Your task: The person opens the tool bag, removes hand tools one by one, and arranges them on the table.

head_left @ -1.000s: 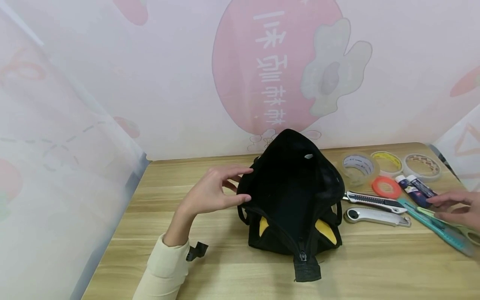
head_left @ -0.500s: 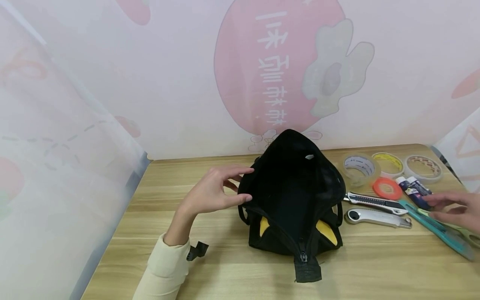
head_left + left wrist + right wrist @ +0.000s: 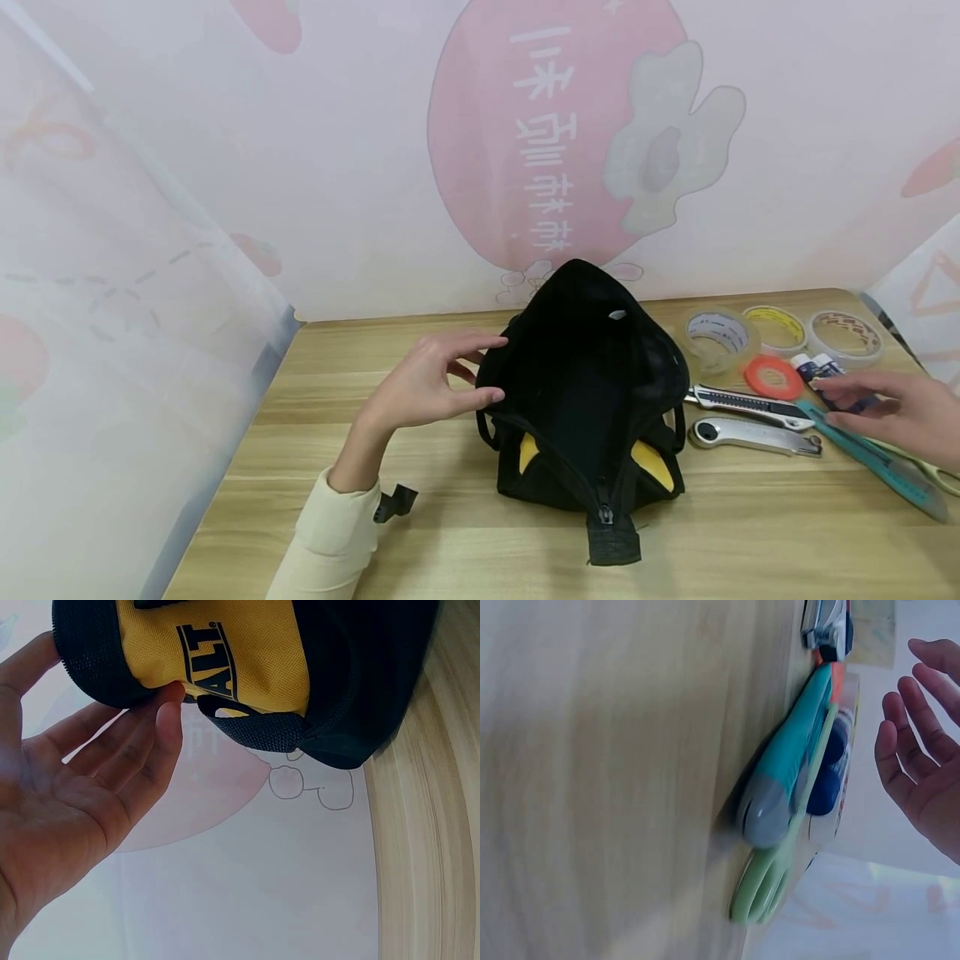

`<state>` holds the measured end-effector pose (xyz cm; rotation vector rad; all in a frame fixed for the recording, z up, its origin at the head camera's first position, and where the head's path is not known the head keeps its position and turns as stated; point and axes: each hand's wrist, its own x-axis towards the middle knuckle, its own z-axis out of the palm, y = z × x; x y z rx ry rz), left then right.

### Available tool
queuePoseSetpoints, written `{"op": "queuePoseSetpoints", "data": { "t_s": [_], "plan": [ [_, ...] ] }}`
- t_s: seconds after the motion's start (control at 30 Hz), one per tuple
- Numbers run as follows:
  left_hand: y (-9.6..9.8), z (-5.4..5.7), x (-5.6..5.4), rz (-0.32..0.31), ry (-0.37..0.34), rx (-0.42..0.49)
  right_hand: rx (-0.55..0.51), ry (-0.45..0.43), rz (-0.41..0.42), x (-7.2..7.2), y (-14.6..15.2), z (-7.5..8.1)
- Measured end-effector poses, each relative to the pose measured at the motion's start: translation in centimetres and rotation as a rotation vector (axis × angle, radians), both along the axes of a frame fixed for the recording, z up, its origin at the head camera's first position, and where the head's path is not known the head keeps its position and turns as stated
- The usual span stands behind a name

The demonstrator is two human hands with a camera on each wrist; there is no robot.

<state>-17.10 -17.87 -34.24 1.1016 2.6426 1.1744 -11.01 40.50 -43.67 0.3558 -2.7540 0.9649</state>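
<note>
A black and yellow tool bag [image 3: 570, 375] stands in the middle of the table, its zipped mouth spread wide. Its yellow side with black lettering [image 3: 214, 660] shows in the left wrist view. My left hand [image 3: 431, 379] holds the bag's left rim, thumb and forefinger at the edge and other fingers against the outside. My right hand [image 3: 900, 412] hovers with loosely bent fingers over two dark blue glue sticks [image 3: 847, 400], partly hiding them. Nothing is between its fingers in the right wrist view, where the hand [image 3: 930, 742] is apart from the things below.
Right of the bag lie two utility knives [image 3: 750, 404], a teal-handled tool [image 3: 881, 462], green scissors [image 3: 761, 885] and a red tape roll [image 3: 772, 377]. Behind them are clear tape [image 3: 716, 337], a yellow-cored roll [image 3: 776, 327] and a white roll [image 3: 847, 337]. A printed cloth hangs behind.
My right hand has moved left, further over the glue sticks, and more of the scissors' handles shows. The left hand and the bag stay where they were.
</note>
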Motion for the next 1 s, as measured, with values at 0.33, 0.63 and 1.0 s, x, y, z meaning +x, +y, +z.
{"op": "queuePoseSetpoints", "data": {
  "t_s": [0.33,0.63,1.0],
  "plan": [
    [-0.1,-0.2,-0.1,0.004,0.003,0.001,0.200,0.093,0.034,-0.5,-2.4,1.4],
    [-0.1,0.0,-0.1,0.026,-0.013,-0.018,0.110,0.089,0.075,-0.7,-4.8,2.0],
    [-0.3,0.0,0.0,0.042,-0.037,-0.004,0.209,0.186,0.056,-0.5,-6.0,3.0]
  ]
}}
